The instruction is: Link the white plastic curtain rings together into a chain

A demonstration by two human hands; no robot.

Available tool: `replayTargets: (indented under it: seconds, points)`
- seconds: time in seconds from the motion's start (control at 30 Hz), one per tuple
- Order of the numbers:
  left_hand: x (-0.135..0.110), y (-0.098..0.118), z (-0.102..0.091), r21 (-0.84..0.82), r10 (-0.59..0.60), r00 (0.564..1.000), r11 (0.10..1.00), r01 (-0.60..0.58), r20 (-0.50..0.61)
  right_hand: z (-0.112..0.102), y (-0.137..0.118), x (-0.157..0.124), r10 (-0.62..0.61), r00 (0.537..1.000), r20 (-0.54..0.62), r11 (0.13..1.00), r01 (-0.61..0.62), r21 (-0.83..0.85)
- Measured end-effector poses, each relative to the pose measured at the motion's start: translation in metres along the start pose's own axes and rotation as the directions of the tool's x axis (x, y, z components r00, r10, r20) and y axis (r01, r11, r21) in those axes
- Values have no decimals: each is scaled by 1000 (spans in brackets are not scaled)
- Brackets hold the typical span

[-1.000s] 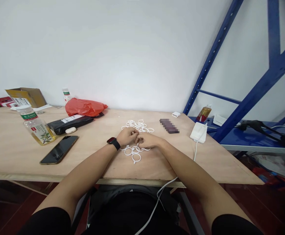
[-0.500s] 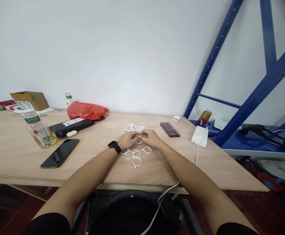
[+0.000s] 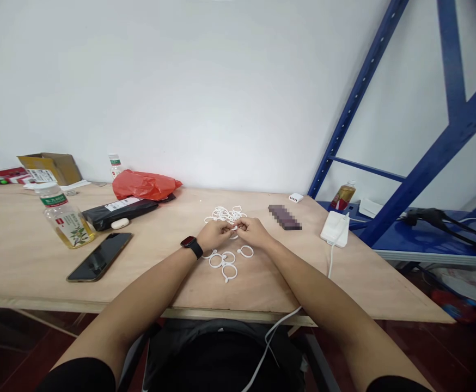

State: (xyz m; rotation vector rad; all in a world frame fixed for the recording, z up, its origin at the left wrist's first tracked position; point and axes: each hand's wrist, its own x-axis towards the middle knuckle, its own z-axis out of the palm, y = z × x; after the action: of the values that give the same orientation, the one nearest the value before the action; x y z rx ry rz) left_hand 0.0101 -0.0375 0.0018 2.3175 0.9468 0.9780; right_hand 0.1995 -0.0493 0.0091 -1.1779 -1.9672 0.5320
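My left hand, with a dark watch on its wrist, is closed in a pinch on a small white ring. Facing it, my right hand pinches the same ring, and the fingertips of both hands nearly meet. Most of the held ring is hidden by fingers. Just beyond the hands lies a pile of white rings, each with a small tab. On the near side, several separate white rings lie flat on the wooden table.
To the left are a phone, a drink bottle, a white earbud case, a black package and a red plastic bag. On the right lie a pixelated dark object and a white power bank with a cable. A blue rack stands beyond.
Both hands stay in nearly the same place, with the fingers shifting slightly around the ring. A white bit of it shows more clearly between the fingertips now.
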Motion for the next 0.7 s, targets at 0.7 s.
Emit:
replayTargets:
  seconds: [0.7]
  points:
    - [1,0,-5,41,32,990,999,-26,-136,-18,5,3,-257,941,-221,918,166,-361]
